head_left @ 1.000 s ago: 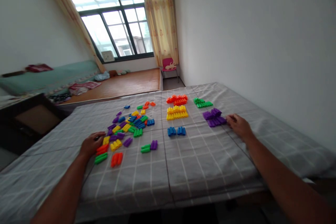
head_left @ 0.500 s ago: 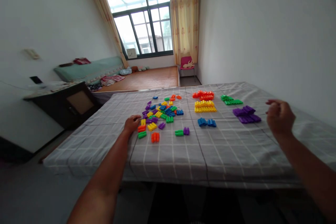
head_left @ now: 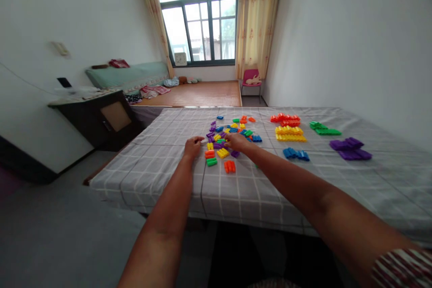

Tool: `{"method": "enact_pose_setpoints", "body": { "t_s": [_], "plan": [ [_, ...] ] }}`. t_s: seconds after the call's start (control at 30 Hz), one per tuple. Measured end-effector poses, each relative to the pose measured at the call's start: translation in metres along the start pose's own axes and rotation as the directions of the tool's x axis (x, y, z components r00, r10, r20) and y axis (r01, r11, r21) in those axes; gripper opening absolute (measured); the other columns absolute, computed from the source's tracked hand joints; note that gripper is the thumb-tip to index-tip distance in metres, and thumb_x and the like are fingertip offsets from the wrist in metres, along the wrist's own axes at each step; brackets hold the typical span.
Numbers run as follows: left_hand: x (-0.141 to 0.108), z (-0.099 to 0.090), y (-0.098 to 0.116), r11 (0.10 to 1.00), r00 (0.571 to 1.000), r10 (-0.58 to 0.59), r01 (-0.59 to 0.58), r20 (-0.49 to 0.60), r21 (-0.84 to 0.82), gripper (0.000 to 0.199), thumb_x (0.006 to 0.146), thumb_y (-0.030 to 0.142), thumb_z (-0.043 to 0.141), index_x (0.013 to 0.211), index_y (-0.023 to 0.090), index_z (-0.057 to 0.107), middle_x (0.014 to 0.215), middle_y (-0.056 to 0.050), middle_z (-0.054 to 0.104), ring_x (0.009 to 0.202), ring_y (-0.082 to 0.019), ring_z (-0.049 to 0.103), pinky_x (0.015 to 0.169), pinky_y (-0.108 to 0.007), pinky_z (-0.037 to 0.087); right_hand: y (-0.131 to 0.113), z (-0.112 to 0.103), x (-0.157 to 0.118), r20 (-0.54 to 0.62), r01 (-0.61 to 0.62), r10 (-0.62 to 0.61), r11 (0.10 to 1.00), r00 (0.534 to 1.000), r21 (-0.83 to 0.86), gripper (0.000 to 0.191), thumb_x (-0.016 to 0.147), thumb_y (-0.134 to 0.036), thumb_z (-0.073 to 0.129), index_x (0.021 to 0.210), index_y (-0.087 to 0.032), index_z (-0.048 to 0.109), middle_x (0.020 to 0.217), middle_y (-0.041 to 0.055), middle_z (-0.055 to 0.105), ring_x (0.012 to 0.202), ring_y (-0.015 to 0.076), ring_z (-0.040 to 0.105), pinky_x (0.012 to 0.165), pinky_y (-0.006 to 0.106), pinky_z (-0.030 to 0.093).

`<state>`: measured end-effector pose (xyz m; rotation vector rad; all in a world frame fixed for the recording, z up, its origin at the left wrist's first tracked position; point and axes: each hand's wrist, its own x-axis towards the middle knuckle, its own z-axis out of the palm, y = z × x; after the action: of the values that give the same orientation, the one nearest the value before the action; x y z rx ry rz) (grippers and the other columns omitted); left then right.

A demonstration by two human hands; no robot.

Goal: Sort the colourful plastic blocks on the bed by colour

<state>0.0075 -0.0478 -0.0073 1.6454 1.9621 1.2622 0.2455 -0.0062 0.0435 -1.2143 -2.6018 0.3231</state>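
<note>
Small plastic pieces shaped like joined tubes lie in a loose mixed-colour pile on the checked cloth. My left hand [head_left: 193, 146] rests at the pile's left edge, fingers loosely stretched, holding nothing I can see. Close by are a yellow piece [head_left: 210, 146], an orange piece [head_left: 209, 154] and a green piece [head_left: 211, 162]. Over the middle of the pile, my right hand [head_left: 236, 142] reaches down, its thumb and forefinger slightly apart around the pieces there. Its palm and forearm hide part of the pile. An orange piece [head_left: 230, 167] lies nearer me.
Sorted by colour on the right are an orange group [head_left: 285, 119], a yellow group [head_left: 290, 134], a blue group [head_left: 296, 154], a green group [head_left: 325, 129] and a purple group [head_left: 351, 149]. The checked tablecloth [head_left: 162, 162] covers the surface. A white wall [head_left: 364, 45] borders the right side.
My right hand has swung left from beside the purple group to the middle of the pile. My left hand stays at the pile's left edge. The camera view has turned left.
</note>
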Motion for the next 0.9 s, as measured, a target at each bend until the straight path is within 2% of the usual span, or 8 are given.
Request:
{"method": "enact_pose_setpoints", "body": {
  "t_s": [0.1,0.2,0.33,0.43,0.6,0.67,0.8,0.9],
  "plan": [
    [0.000,-0.001,0.000,1.000,1.000,0.025,-0.025,0.015,0.015,0.037,0.075,0.011,0.047,0.098,0.015,0.075,0.101,-0.007,0.074,0.095,-0.019,0.066,0.088,-0.030,0.050,-0.001,0.002,0.001,-0.014,-0.080,0.081,0.994,0.997,0.071,0.016,0.080,-0.025,0.067,0.095,-0.018,0.068,0.094,0.0059,0.072,0.086,0.0194,0.066,0.071,0.025,0.047],
    [0.000,-0.003,0.001,0.997,0.999,0.038,-0.040,0.028,0.061,0.037,0.075,0.014,0.047,0.098,0.015,0.075,0.101,-0.007,0.074,0.094,-0.020,0.066,0.087,-0.030,0.051,0.007,-0.011,-0.016,-0.124,-0.086,0.109,0.980,0.986,0.177,0.015,0.079,-0.023,0.068,0.093,-0.018,0.067,0.091,0.0032,0.072,0.083,0.0156,0.065,0.069,0.022,0.047],
    [0.002,-0.008,0.004,0.991,0.999,0.035,-0.038,0.022,0.127,0.037,0.075,0.020,0.046,0.098,0.016,0.075,0.099,-0.005,0.075,0.091,-0.021,0.067,0.082,-0.029,0.051,0.052,-0.042,-0.068,-0.336,-0.094,0.201,0.947,0.920,0.307,0.015,0.081,-0.028,0.065,0.092,-0.018,0.067,0.088,0.0030,0.071,0.078,0.0135,0.065,0.070,0.022,0.048],
    [0.005,-0.011,0.007,0.983,1.000,0.006,-0.010,0.025,0.186,0.040,0.075,0.027,0.047,0.103,0.017,0.074,0.089,-0.003,0.075,0.078,-0.022,0.067,0.071,-0.029,0.052,0.114,-0.063,-0.133,-0.468,-0.209,0.379,0.903,0.799,0.375,0.016,0.081,-0.030,0.063,0.092,-0.017,0.066,0.087,0.0034,0.072,0.077,0.0138,0.066,0.071,0.023,0.050],
    [0.005,-0.012,0.014,0.964,0.998,0.026,-0.038,0.048,0.264,0.039,0.073,0.031,0.048,0.099,0.018,0.075,0.089,-0.004,0.075,0.081,-0.023,0.067,0.069,-0.029,0.051,0.228,-0.081,-0.239,-0.571,-0.599,0.660,0.729,0.488,0.331,0.018,0.077,-0.028,0.064,0.090,-0.015,0.066,0.091,0.0081,0.073,0.085,0.0184,0.067,0.077,0.028,0.049],
    [0.004,-0.012,0.016,0.947,0.998,0.023,-0.040,0.056,0.317,0.039,0.073,0.030,0.047,0.099,0.019,0.075,0.089,-0.004,0.075,0.079,-0.023,0.067,0.069,-0.029,0.051,0.260,-0.085,-0.264,-0.585,-0.690,0.704,0.654,0.403,0.310,0.019,0.077,-0.030,0.065,0.090,-0.016,0.067,0.092,0.0079,0.073,0.086,0.0194,0.067,0.076,0.028,0.048],
    [0.007,-0.012,0.014,0.924,0.997,0.047,-0.065,0.056,0.378,0.036,0.074,0.029,0.048,0.096,0.021,0.076,0.092,-0.003,0.075,0.083,-0.023,0.068,0.072,-0.029,0.052,0.294,-0.093,-0.286,-0.617,-0.760,0.720,0.582,0.318,0.288,0.020,0.078,-0.036,0.064,0.087,-0.018,0.068,0.089,0.0067,0.072,0.082,0.0196,0.066,0.070,0.028,0.046],
    [0.011,-0.012,0.010,0.915,0.997,0.050,-0.069,0.059,0.397,0.036,0.074,0.029,0.048,0.098,0.021,0.075,0.095,-0.003,0.075,0.087,-0.023,0.068,0.073,-0.028,0.052,0.302,-0.095,-0.288,-0.621,-0.782,0.714,0.571,0.322,0.250,0.019,0.077,-0.037,0.064,0.085,-0.021,0.069,0.087,0.0052,0.072,0.080,0.0191,0.064,0.068,0.028,0.044]
  ]
}}
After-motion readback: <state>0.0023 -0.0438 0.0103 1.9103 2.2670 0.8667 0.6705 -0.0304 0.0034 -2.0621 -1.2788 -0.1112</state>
